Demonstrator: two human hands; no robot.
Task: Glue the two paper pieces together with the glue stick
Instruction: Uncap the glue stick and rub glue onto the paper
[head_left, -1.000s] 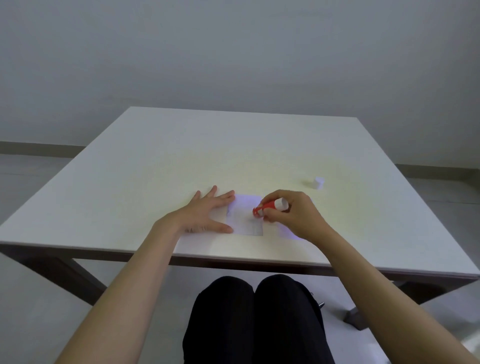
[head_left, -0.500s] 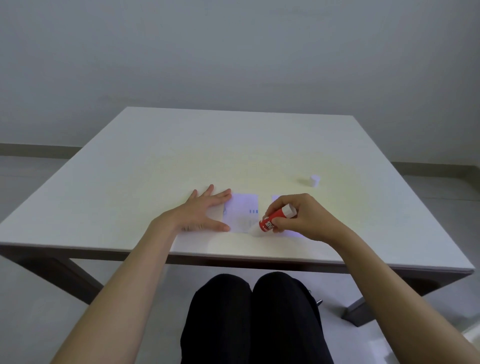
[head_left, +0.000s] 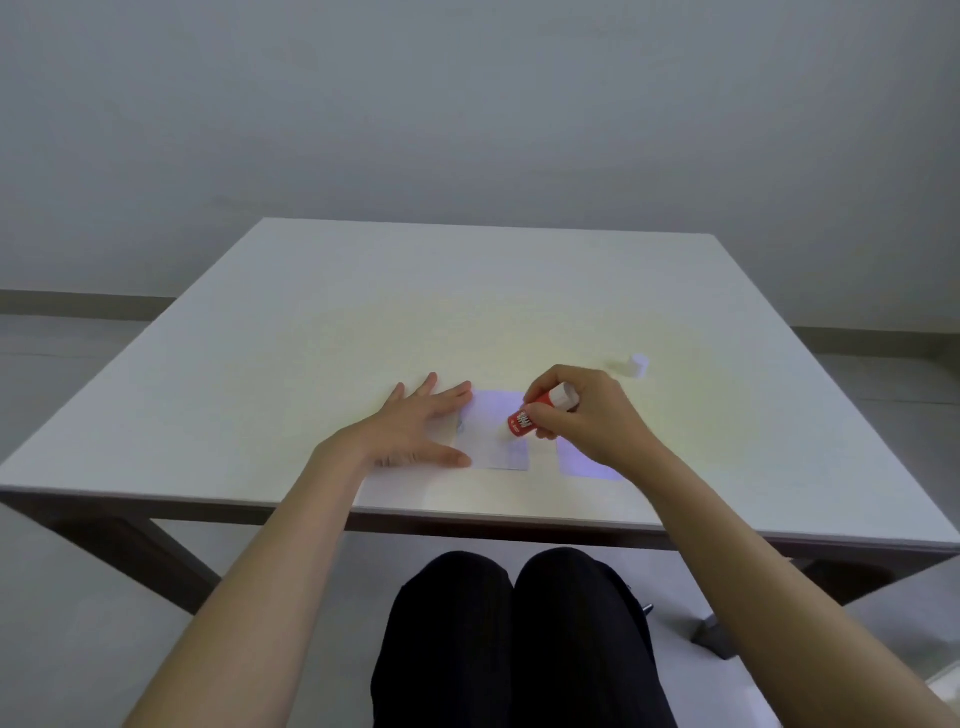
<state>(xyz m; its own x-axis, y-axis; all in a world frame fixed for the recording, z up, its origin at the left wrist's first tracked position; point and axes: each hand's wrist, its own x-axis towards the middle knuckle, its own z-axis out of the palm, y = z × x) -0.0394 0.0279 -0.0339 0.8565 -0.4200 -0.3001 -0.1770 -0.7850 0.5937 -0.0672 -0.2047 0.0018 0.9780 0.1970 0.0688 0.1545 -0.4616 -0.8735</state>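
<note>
While the left hand (head_left: 415, 428) lies flat, pinning one paper piece (head_left: 491, 441) near the tabletop's front edge, the right hand (head_left: 582, 421) grips the glue stick (head_left: 537, 413) (uncapped), spreading glue; joining the second paper piece (head_left: 574, 462) remains.

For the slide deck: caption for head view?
Left hand pins paper; right hand rubs glue stick on it.
</note>
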